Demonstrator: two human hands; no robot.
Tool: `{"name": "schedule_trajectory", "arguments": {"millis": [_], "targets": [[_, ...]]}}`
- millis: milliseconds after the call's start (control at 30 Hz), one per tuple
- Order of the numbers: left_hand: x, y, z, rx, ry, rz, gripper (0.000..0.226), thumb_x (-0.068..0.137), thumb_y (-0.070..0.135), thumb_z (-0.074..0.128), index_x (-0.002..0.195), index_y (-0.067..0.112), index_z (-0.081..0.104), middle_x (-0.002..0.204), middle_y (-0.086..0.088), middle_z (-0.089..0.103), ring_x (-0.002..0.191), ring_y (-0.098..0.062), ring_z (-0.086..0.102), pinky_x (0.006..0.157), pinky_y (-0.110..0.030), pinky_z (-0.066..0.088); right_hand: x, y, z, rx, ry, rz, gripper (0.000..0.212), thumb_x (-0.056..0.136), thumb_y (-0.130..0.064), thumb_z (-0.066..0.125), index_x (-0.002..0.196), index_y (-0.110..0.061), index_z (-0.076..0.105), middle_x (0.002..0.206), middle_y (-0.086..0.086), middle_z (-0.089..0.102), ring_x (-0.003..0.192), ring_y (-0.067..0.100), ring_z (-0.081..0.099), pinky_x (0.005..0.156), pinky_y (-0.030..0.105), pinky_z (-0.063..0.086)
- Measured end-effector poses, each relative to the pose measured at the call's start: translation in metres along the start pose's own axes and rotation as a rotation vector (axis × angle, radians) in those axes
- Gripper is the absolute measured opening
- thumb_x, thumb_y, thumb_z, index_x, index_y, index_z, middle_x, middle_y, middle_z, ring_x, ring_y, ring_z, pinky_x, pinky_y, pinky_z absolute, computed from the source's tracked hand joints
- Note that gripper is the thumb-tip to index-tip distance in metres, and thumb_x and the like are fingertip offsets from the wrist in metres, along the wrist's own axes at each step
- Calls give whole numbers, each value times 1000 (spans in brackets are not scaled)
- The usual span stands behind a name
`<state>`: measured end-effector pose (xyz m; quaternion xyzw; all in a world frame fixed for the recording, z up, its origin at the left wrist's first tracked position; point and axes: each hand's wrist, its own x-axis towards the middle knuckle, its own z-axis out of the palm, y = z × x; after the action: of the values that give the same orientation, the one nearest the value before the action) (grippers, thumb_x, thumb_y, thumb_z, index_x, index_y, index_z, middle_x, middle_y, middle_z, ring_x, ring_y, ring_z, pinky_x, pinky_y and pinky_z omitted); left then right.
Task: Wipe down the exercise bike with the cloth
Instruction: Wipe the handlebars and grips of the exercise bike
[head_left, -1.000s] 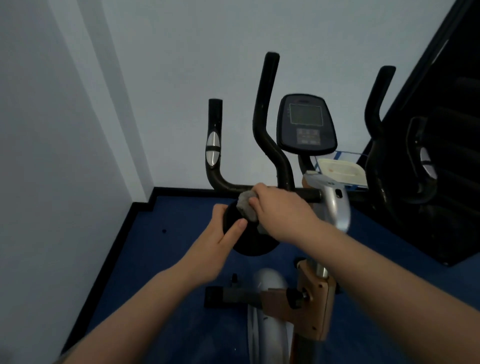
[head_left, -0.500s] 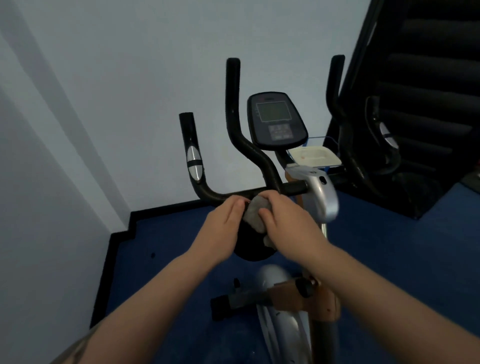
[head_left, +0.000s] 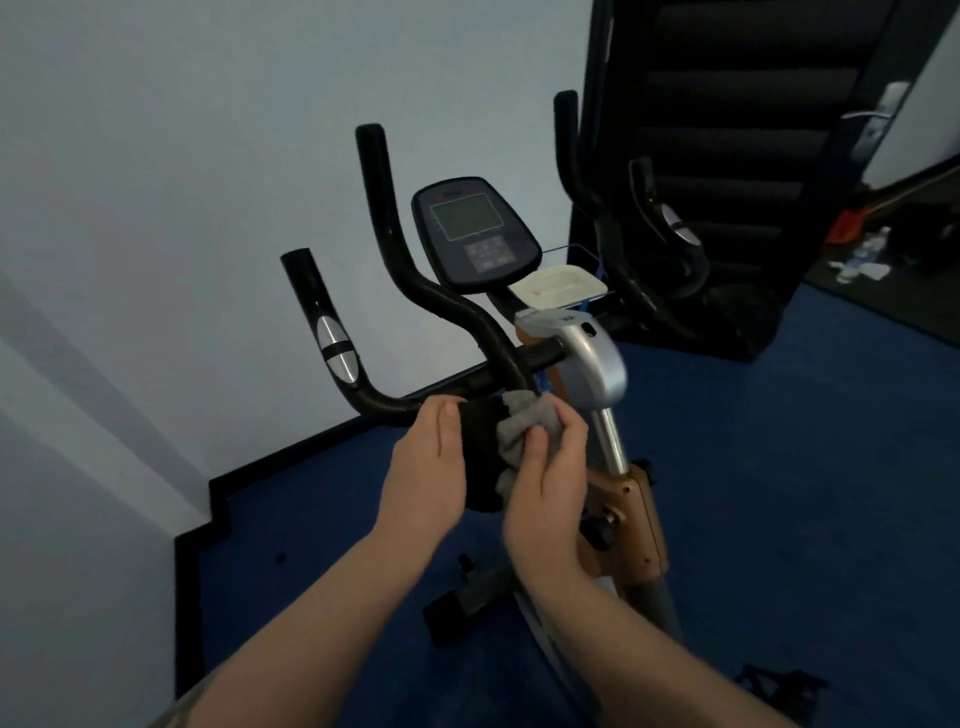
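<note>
Here the right hand (head_left: 545, 483) pinches the bunched grey cloth (head_left: 524, 423) against a black pad (head_left: 480, 457) under the bike's handlebar (head_left: 441, 306), while the left hand (head_left: 431, 467) holds the pad's left edge. The loose wad could slip out, or the pad swivel, if the left hold slackens.

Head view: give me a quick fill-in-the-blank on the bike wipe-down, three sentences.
1. The grey cloth is held in the person's ____ hand.
2. The left hand grips a round ____-coloured part below the handlebar.
3. The floor under the exercise bike is ____.

Missing words: right; black; blue
</note>
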<state>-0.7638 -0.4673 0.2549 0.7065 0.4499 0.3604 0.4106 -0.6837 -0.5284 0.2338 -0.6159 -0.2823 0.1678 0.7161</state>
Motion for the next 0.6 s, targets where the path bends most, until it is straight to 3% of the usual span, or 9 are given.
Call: {"name": "schedule_trajectory", "arguments": {"millis": [133,200,300,400,500,600], "targets": [[0,0,0,1,-1,33,30,104,36,28,96,34,57,87,8,64,78,1,58,66,-19,47,-27,3,23,-4,175,31,38,101,-16,44,135,-31,37,133,-7,46,113,-19,44,86,0,38],[1,-1,0,0,0,31,31,104,35,27,97,33,57,88,9,63,78,4,58,64,-13,45,-29,5,20,-26,129,30,41,101,-16,44,134,-36,32,133,-9,43,114,-20,42,86,-1,36],[1,-2,1,-14,-2,15,31,104,36,28,98,32,58,89,11,64,80,7,58,62,-7,43,-4,-5,-4,-232,-115,-41,34,101,-21,45,131,-32,38,130,-5,49,112,0,51,95,20,46],[0,-2,2,-38,20,-1,32,105,36,29,99,33,60,90,12,65,81,7,59,64,-10,45,29,-22,-23,-543,-400,-188,32,101,-24,44,133,-24,43,126,-1,53,108,15,57,91,39,49],[-2,0,3,-85,46,-18,33,105,35,30,102,31,63,92,11,67,82,5,60,70,-18,49,58,-42,-25,-845,-707,-257,31,101,-27,43,131,-22,43,122,4,53,105,24,56,89,42,47],[-11,-4,5,-133,82,-45,24,103,34,35,101,40,59,93,14,66,84,7,60,65,-11,46,77,-49,-32,-902,-903,-246,37,100,-28,44,136,-23,39,124,3,54,104,20,55,87,35,45]]}}
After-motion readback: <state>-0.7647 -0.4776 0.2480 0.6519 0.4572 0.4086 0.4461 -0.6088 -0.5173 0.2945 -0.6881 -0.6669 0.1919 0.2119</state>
